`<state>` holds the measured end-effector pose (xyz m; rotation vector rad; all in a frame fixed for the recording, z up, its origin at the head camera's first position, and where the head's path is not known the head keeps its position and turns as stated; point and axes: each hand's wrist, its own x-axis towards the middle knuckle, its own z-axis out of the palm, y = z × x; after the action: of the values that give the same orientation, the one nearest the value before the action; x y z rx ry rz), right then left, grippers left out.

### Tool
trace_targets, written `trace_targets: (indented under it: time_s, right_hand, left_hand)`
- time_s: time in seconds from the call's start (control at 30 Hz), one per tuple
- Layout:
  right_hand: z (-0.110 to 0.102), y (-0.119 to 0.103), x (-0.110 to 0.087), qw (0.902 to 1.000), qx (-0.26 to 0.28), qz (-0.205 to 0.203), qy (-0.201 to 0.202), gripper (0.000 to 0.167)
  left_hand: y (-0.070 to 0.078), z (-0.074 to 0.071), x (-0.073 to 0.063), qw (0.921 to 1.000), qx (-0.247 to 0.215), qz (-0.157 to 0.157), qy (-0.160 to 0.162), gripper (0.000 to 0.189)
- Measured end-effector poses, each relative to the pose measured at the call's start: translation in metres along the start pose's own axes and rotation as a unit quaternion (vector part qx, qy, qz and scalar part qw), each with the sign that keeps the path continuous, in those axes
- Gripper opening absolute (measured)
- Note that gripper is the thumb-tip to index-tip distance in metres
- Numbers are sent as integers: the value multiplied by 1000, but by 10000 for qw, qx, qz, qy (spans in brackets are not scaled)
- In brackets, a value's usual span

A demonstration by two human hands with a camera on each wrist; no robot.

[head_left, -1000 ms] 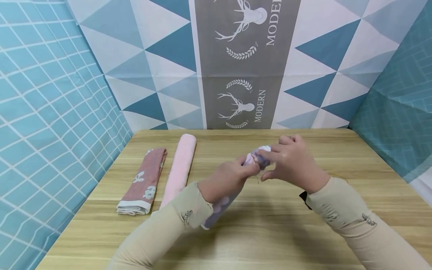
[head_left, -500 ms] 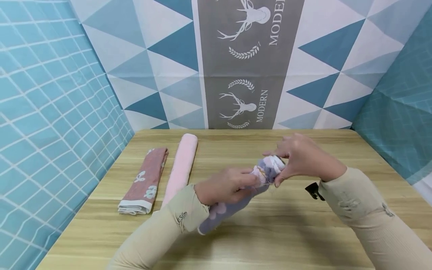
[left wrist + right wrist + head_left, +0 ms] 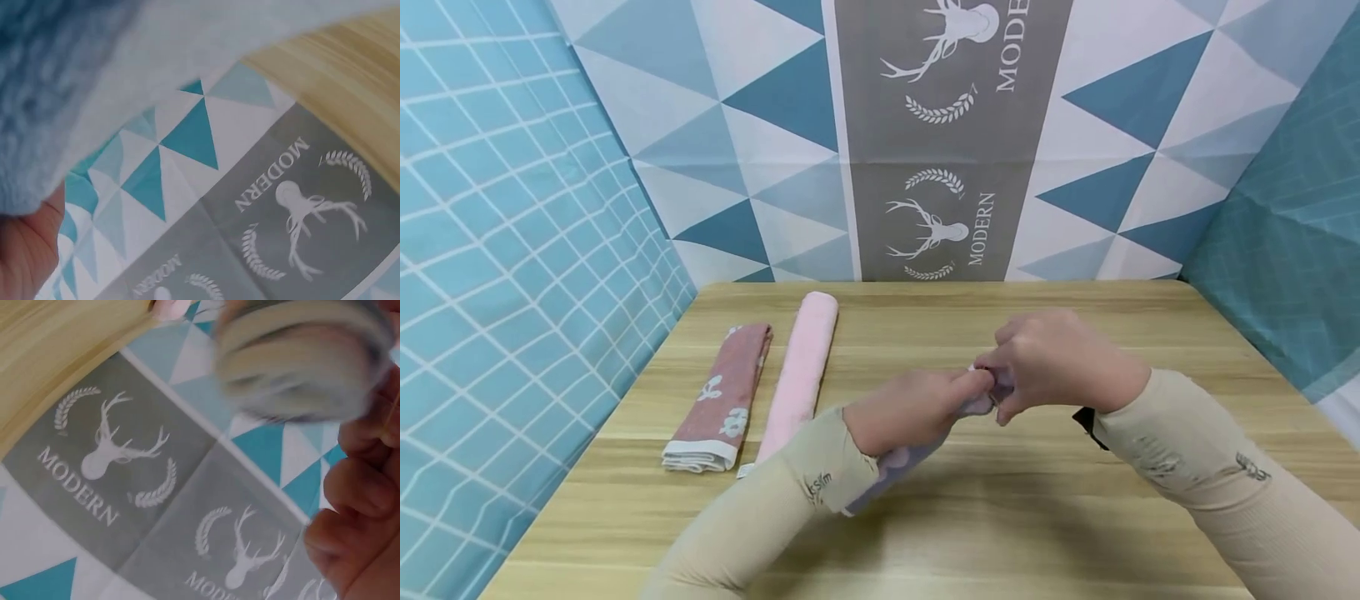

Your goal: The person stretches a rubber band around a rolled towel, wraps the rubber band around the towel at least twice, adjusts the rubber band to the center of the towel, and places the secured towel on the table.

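Note:
A rolled purple towel [image 3: 895,475] with pale pink patches slants above the table. My left hand [image 3: 913,408] grips it near its upper end, mostly hiding that part. At this end is my right hand [image 3: 1060,360], its thumb and fingers bent around the tip. The right wrist view shows the blurred, coiled towel end beside curled fingers [image 3: 359,494]. A thin orange strand, apparently a rubber band [image 3: 392,419], crosses those fingers; its full loop is hidden. In the left wrist view, the towel, blurred and bluish, fills the upper left above part of a finger [image 3: 31,250].
On the wooden table [image 3: 1075,517], a rolled pink towel [image 3: 799,367] lies left of the hands. Beside it is a folded dusty-red towel [image 3: 722,396] with white motifs. A patterned cloth backdrop [image 3: 940,150] rises behind the table, and a blue grid cloth [image 3: 512,250] hangs at the left.
The right hand moved right and tipped the towel's end into view half a second ago, then came back left and covers it now. The left hand kept its grip.

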<state>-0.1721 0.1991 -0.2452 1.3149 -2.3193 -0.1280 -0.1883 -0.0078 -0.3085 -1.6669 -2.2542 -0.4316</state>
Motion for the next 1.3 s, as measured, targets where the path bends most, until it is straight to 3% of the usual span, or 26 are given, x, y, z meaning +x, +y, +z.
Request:
trace_targets:
  time_s: [0.1, 0.2, 0.3, 0.4, 0.47, 0.57, 0.63, 0.77, 0.8, 0.93, 1.03, 1.13, 1.3]
  right_hand:
    - [-1, 5, -4, 9983, 419, 328, -232, 65]
    - [-4, 13, -9, 9910, 1244, 396, -292, 75]
    - [-5, 21, -13, 9718, 2356, 138, 3, 76]
    - [1, 26, -13, 9449, 3258, -97, 285, 71]
    - [6, 26, -12, 9291, 3668, -33, 475, 67]
    - [15, 24, -10, 9146, 3951, 413, 747, 59]
    - [18, 21, -10, 9029, 4113, 892, 881, 43]
    - [24, 17, -12, 8839, 4257, 1570, 1139, 5]
    - [26, 16, -12, 8778, 4303, 1682, 1269, 3]
    - [40, 9, -13, 8581, 4315, 1712, 2193, 13]
    - [51, 2, -10, 8362, 4306, 1723, 2927, 37]
    - [57, -4, -6, 8155, 4368, 1692, 3400, 53]
    - [64, -11, 0, 8048, 4287, 1606, 3777, 54]
  left_hand:
    - [-4, 0, -1, 9996, -247, 113, 92, 23]
    - [-7, -3, -2, 9963, -630, 451, 373, 22]
    - [-6, -7, -3, 9880, -1025, 779, 854, 23]
    - [-3, -7, -2, 9710, -1597, 973, 1492, 28]
    - [-2, -4, -1, 9568, -1949, 965, 1932, 32]
    - [-2, 1, 1, 9433, -2116, 675, 2467, 37]
    - [-2, 4, 2, 9370, -2153, 363, 2728, 39]
    - [0, 7, 1, 9252, -2321, -268, 2989, 37]
    - [1, 8, 1, 9226, -2364, -395, 3022, 37]
    - [1, 11, 2, 9154, -2464, -800, 3082, 39]
    - [0, 12, 3, 9123, -2491, -875, 3129, 41]
    - [-1, 13, 4, 9062, -2493, -898, 3295, 40]
    - [-2, 15, 7, 8826, -2696, -1153, 3673, 37]
